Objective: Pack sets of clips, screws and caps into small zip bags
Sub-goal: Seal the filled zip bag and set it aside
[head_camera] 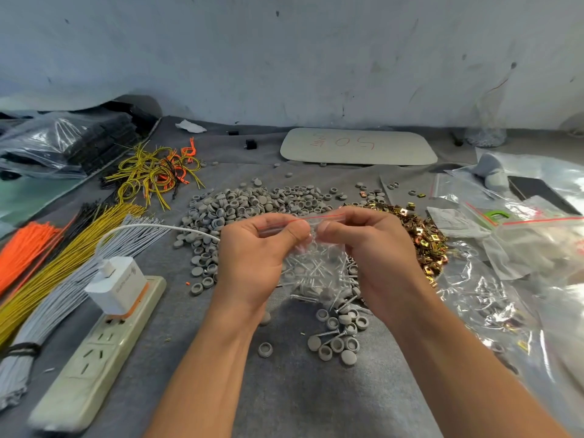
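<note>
A small clear zip bag [311, 270] with a red strip along its top hangs between my hands above the table. My left hand [256, 251] pinches the bag's top at its left end, and my right hand [373, 245] pinches it at the right end. Screws and grey caps show through the bag, though I cannot tell which lie inside it. A wide heap of grey caps [249, 203] lies behind my hands. Gold metal clips [423, 235] are piled to the right. Loose screws [343, 303] and several caps [338, 344] lie under and in front of the bag.
A white power strip [94, 355] with a charger [117, 286] plugged in lies at front left, beside bundles of grey, yellow and orange ties [50, 279]. Clear plastic bags [521, 254] crowd the right side. A grey board [358, 146] lies at the back by the wall.
</note>
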Motion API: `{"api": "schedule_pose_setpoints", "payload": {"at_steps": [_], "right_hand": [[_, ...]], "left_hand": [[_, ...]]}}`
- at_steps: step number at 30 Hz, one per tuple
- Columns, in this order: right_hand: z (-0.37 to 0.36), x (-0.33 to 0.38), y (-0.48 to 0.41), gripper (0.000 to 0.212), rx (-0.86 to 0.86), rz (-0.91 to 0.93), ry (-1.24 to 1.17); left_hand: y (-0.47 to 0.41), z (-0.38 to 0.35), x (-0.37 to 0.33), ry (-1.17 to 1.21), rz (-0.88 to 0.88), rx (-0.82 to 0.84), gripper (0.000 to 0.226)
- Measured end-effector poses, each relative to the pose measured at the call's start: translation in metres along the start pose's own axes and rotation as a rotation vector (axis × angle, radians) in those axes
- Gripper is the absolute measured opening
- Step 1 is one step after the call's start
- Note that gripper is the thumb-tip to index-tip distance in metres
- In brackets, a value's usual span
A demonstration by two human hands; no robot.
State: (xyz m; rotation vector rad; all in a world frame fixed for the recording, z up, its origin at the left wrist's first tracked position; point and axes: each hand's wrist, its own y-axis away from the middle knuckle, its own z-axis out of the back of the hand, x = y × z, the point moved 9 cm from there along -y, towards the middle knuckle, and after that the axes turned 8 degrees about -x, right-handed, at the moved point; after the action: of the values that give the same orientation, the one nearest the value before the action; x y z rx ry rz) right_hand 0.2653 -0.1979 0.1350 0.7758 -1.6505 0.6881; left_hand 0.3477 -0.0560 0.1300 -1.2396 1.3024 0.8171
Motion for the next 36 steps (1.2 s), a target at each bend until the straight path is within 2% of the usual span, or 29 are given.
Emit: {"api": "schedule_pose_setpoints", "payload": {"at_steps": [3,7,16,21,26,30,36], "right_hand": [[-0.002,0.004,0.002,0.021,0.027,0.041,0.033],[-0.008,0.004,0.005,0.013,0.055,0.079,0.045],[-0.008,0.007,0.004,0.028,0.024,0.081,-0.007],[-0.001,0.005,0.003,0.028,-0.024,0.076,0.02],[-0.002,0.004,0.001,0.025,-0.024,0.078,0.033],[0.001,0.003,-0.002,0.022,-0.035,0.072,0.02],[0.005,-0.001,-0.002,0.026,-0.076,0.016,-0.003]], "left_hand": [[0.001,-0.002,-0.001,0.001,0.012,0.013,0.007],[0.0,-0.001,-0.001,-0.012,0.009,0.002,0.016],[0.001,-0.005,-0.001,0.002,0.023,0.02,0.008],[0.002,0.003,0.004,0.041,0.055,-0.028,0.021],[0.002,-0.001,0.004,0.075,0.075,-0.007,0.009],[0.002,-0.001,0.004,0.081,0.072,0.001,0.009],[0.001,0.01,0.007,0.077,0.061,-0.112,0.021]]}}
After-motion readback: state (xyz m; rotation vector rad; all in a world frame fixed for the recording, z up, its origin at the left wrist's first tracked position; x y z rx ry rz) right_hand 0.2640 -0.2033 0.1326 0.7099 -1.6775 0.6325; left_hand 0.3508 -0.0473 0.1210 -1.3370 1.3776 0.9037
